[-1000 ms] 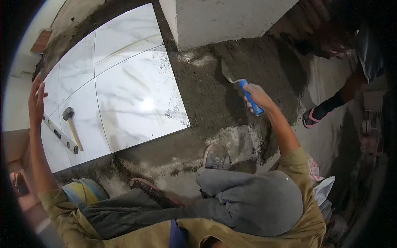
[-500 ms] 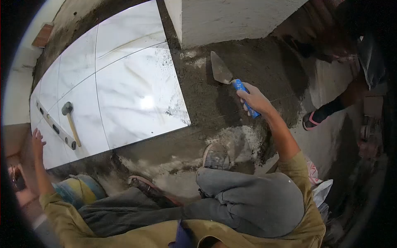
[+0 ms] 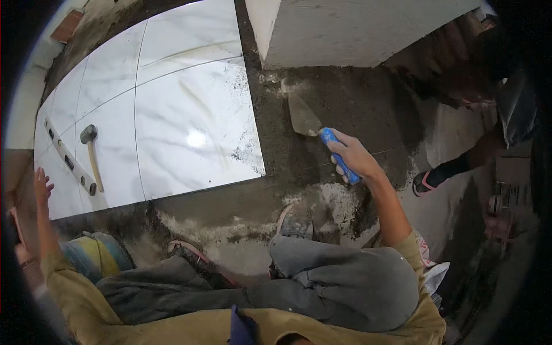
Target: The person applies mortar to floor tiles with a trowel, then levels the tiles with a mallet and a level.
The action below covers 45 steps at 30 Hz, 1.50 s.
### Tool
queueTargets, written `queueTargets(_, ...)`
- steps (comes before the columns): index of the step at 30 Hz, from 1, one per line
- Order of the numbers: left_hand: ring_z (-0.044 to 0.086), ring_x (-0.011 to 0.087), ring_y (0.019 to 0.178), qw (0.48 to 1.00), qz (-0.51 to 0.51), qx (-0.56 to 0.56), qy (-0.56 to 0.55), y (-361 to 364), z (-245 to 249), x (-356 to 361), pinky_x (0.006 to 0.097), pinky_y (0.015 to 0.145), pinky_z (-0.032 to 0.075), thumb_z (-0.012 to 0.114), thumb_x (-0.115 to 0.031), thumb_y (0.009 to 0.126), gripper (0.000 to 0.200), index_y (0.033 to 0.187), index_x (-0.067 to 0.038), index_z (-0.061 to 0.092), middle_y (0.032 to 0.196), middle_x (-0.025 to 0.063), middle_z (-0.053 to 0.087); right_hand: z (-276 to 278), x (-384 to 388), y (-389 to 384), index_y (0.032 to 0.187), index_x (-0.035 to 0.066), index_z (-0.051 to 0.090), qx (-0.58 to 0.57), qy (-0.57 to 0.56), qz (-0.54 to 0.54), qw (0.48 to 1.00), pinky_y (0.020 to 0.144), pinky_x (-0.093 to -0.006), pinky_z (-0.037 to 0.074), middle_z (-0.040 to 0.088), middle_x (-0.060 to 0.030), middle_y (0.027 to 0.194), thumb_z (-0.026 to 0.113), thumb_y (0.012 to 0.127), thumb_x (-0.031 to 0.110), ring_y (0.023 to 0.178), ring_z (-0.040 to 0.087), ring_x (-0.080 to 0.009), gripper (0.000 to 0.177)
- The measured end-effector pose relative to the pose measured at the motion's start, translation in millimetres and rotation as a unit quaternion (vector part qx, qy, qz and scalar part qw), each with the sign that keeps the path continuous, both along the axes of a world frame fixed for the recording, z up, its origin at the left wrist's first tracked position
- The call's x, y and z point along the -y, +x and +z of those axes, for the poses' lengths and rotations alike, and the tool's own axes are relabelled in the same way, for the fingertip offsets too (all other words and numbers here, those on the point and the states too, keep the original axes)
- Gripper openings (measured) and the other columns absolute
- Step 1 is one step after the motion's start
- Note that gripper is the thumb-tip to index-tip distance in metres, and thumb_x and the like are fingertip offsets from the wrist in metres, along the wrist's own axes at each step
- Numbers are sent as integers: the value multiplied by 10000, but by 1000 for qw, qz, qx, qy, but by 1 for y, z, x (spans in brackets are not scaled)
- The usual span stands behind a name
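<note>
My right hand (image 3: 351,155) is wrapped round the blue handle of a pointed trowel (image 3: 303,119). The trowel's blade points up and to the left, over the dark wet mortar bed (image 3: 351,98). My left hand (image 3: 42,187) is at the far left with its fingers apart and nothing in them, beside the edge of the white marbled tiles (image 3: 190,109). On those tiles near it lie a spirit level (image 3: 70,160) and a mallet (image 3: 90,150) with a wooden handle. Mortar smears mark the right side of the nearest tile.
A pale block-like wall corner (image 3: 339,34) rises behind the mortar. At the right is another person's foot in a sandal (image 3: 424,183). A yellow and blue rounded container (image 3: 98,256) stands by my left forearm, and a white plastic bag (image 3: 435,276) lies by my right elbow.
The trowel and my right hand have shifted slightly down and left in view. My left hand has risen a little. The whole view has turned slightly; tiles and tools stay in place.
</note>
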State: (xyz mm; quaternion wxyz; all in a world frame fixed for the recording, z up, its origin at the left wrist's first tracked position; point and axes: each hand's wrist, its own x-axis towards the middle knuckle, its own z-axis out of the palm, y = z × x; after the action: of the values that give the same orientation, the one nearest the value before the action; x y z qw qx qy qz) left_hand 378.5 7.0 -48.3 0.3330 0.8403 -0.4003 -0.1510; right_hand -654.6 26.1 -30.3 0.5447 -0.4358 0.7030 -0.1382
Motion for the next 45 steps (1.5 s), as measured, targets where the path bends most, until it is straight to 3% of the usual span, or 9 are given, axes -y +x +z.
queueTargets(3,609,246,962,991,70,-27,109,-78,46,-1,307,718,487,459,-577,959,711,1508,-145,326,1373,186,494,-22,40,19,1223,68,528,7,-3,28,1000,454,-295,445,528,-31,742,481,976,274,552,519,-112,325)
queueTargets(9,605,272,1008,999,-13,1,40,-45,28,0,328,736,511,475,-515,976,671,1498,-116,342,1367,172,501,18,8,16,1380,93,466,9,-40,23,999,415,-266,459,508,-10,719,450,1006,287,500,509,-90,421)
queueTargets(12,597,244,1000,998,22,0,61,-57,35,-2,328,712,520,478,-497,982,644,1475,-96,377,1349,185,505,-37,34,14,1423,106,437,33,-51,81,995,423,-272,461,508,-10,718,458,1000,307,498,510,-98,469)
queueTargets(16,584,244,1038,998,-3,-8,59,-49,26,9,320,692,524,479,-489,986,634,1460,-79,388,1353,204,498,-16,43,27,1412,101,444,26,-47,30,998,424,-269,456,509,-16,715,452,1000,324,490,508,-105,468)
queueTargets(18,551,254,1102,994,-59,24,85,-37,23,-1,353,728,524,482,-495,984,648,1470,-82,365,1385,208,474,6,19,25,1061,60,527,13,-44,31,998,433,-288,451,521,-30,695,447,994,327,492,539,-125,287)
queueTargets(32,500,367,1249,999,15,-45,25,-16,33,-7,444,755,540,520,-507,966,667,1495,-148,330,1468,153,399,8,-1,28,1355,73,475,47,-24,87,995,403,-299,431,518,-32,687,464,994,341,450,509,-122,450)
queueTargets(36,494,367,1260,999,8,-23,45,-86,51,0,445,771,538,514,-488,974,637,1490,-155,343,1443,148,441,-43,44,50,1310,86,501,0,-76,52,996,399,-302,431,520,-32,686,458,997,352,448,509,-127,414)
queueTargets(41,528,308,1176,1000,4,-7,13,24,6,-5,398,750,518,518,-539,954,701,1495,-131,337,1414,147,465,14,2,38,1166,68,532,21,-15,3,1000,391,-311,426,506,-30,677,453,996,366,451,513,-136,352)
queueTargets(45,496,285,1203,997,43,-46,44,-13,22,-11,374,763,536,516,-547,954,703,1484,-113,359,1404,162,465,-57,49,36,1160,67,531,20,-103,67,992,390,-304,433,501,-28,677,451,998,362,454,518,-132,347)
